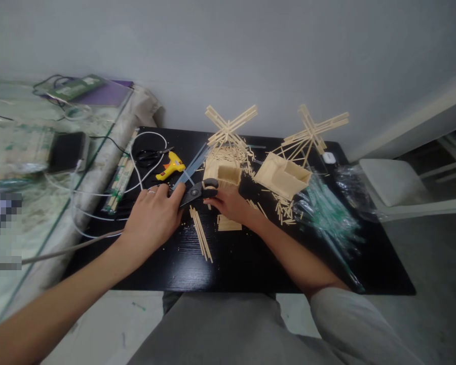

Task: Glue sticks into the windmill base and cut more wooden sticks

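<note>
Scissors with black handles (pixel 210 188) lie across the space between my hands, their pivot showing and the blades running left. My right hand (pixel 230 204) is closed around the handles. My left hand (pixel 154 210) is at the blade end, its fingers curled together; what they hold is hidden. Just below are several loose thin wooden sticks (pixel 200 233) and a row of short cut sticks (pixel 230 223). Behind my right hand stands a stick-built windmill model (pixel 222 165) with crossed blades, its open box-like part facing me.
A second windmill model (pixel 283 175) stands to the right, near clear plastic bags (pixel 330 208). On the left of the black table (pixel 247 263) are a yellow glue gun (pixel 170 166), black-handled scissors (pixel 148 156), packaged sticks (pixel 121 177) and white cable (pixel 99 193).
</note>
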Demonstrator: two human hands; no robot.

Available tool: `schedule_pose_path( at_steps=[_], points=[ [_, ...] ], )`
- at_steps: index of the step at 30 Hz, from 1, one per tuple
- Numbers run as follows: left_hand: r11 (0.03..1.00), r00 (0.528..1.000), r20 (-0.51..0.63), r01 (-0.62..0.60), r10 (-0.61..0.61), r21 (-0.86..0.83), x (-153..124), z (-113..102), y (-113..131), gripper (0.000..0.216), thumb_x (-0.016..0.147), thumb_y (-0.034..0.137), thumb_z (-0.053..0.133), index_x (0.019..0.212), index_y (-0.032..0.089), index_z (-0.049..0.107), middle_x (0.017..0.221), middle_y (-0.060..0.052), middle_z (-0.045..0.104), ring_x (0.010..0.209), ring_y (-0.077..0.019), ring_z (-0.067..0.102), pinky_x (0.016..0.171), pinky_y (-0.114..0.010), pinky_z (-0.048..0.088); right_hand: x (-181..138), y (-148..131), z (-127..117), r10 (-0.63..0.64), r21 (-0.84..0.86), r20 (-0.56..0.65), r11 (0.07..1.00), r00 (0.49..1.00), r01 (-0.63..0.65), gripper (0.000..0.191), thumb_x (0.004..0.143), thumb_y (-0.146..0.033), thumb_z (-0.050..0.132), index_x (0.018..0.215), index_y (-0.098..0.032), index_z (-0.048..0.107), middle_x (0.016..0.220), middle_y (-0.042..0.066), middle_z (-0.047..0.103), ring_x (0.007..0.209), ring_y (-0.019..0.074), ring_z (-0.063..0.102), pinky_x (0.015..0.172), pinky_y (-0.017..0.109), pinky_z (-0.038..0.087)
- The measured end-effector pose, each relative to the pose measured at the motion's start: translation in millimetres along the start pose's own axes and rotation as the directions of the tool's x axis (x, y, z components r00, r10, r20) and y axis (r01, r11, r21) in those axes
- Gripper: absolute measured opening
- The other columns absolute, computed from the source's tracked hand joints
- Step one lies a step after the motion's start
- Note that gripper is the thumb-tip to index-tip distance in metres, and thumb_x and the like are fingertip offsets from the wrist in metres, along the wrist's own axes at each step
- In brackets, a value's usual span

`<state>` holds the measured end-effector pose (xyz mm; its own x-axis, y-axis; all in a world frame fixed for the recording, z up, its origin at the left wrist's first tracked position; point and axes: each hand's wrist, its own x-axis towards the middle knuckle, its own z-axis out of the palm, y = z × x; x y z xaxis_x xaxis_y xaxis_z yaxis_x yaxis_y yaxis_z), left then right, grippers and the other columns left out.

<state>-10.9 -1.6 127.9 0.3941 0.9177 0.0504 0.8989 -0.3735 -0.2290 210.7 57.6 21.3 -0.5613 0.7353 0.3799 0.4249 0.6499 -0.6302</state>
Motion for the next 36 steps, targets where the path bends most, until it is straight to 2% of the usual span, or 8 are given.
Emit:
schedule_pose_path(
  at_steps=[6,11,21,27,31,32,34,36],
  points=[
    [0.998,0.999,0.033,-0.002,0.004,-0.061,1,-1,-1,0.038,0.094,0.026,0.052,0.126,0.011,0.063,0.094,-0.019,0.067,0.087,-0.0364,0.067,0.077,-0.046,0.051,0,1,0,-0.017,-0.005,-0.001,1.0,1.0,0.017,0.03,0.103,-0.041,0.058,0.093,-0.016,0.07,0.09,0.008,0.075,0.087,0.0202,0.07,0.081,0.032,0.051],
    [1.0,0.999,0.048,-0.013,0.014,-0.018,0,2,-3,0.033,0.092,0.015,0.048,0.122,0.012,0.062,0.09,-0.015,0.066,0.078,-0.0312,0.067,0.074,-0.042,0.051,0,3,2,-0.009,-0.014,-0.004,1.0,1.0,0.009,0.035,0.103,-0.046,0.056,0.088,-0.016,0.069,0.088,0.008,0.074,0.086,0.0209,0.069,0.079,0.032,0.05],
    [1.0,0.999,0.051,0.009,-0.009,0.008,2,7,-6,0.032,0.094,0.01,0.039,0.117,0.016,0.061,0.085,-0.012,0.066,0.069,-0.029,0.068,0.056,-0.035,0.042,0,1,0,-0.014,0.005,-0.005,1.0,1.0,0.014,0.031,0.104,-0.042,0.057,0.09,-0.017,0.069,0.09,0.007,0.074,0.089,0.0211,0.07,0.082,0.033,0.051],
    [1.0,1.0,-0.031,0.004,-0.005,-0.023,1,9,-12,0.034,0.092,0.016,0.049,0.122,0.017,0.064,0.095,-0.014,0.07,0.082,-0.0318,0.069,0.069,-0.04,0.049,-1,-5,1,-0.006,0.04,-0.028,0.999,1.0,0.008,0.032,0.104,-0.042,0.056,0.09,-0.017,0.069,0.088,0.006,0.075,0.083,0.0185,0.07,0.079,0.03,0.052],
    [0.988,0.988,-0.127,0.074,-0.092,-0.137,-2,9,-18,0.041,0.09,0.022,0.056,0.131,0.017,0.06,0.107,-0.016,0.072,0.097,-0.034,0.069,0.081,-0.043,0.051,-6,-15,-19,0.004,0.075,-0.057,0.997,0.998,0.0,0.03,0.105,-0.042,0.055,0.102,-0.018,0.073,0.099,0.006,0.077,0.09,0.018,0.071,0.085,0.031,0.053],
    [0.976,0.98,-0.139,0.115,-0.142,-0.187,-3,10,-20,0.04,0.09,0.024,0.056,0.13,0.016,0.06,0.107,-0.016,0.072,0.098,-0.0336,0.069,0.082,-0.042,0.051,-8,-17,-27,0.042,0.102,-0.079,0.994,0.996,-0.034,0.028,0.105,-0.04,0.056,0.107,-0.019,0.074,0.103,0.006,0.078,0.093,0.018,0.072,0.086,0.031,0.054],
    [0.937,0.965,-0.131,0.179,-0.226,-0.299,-5,15,-23,0.035,0.094,0.03,0.054,0.125,0.016,0.061,0.108,-0.015,0.073,0.099,-0.0319,0.069,0.082,-0.04,0.051,-13,-17,-46,0.145,0.136,-0.138,0.983,0.98,-0.126,0.025,0.1,-0.04,0.064,0.109,-0.02,0.077,0.102,0.006,0.077,0.084,0.0168,0.071,0.076,0.029,0.055],
    [0.892,0.963,-0.11,0.18,-0.245,-0.416,-7,25,-25,0.034,0.097,0.039,0.05,0.121,0.018,0.062,0.109,-0.013,0.073,0.099,-0.0301,0.069,0.083,-0.038,0.051,-20,-15,-63,0.249,0.127,-0.115,0.964,0.962,-0.234,0.023,0.096,-0.036,0.07,0.11,-0.02,0.078,0.097,0.005,0.076,0.079,0.016,0.07,0.071,0.028,0.053]
  ],
)
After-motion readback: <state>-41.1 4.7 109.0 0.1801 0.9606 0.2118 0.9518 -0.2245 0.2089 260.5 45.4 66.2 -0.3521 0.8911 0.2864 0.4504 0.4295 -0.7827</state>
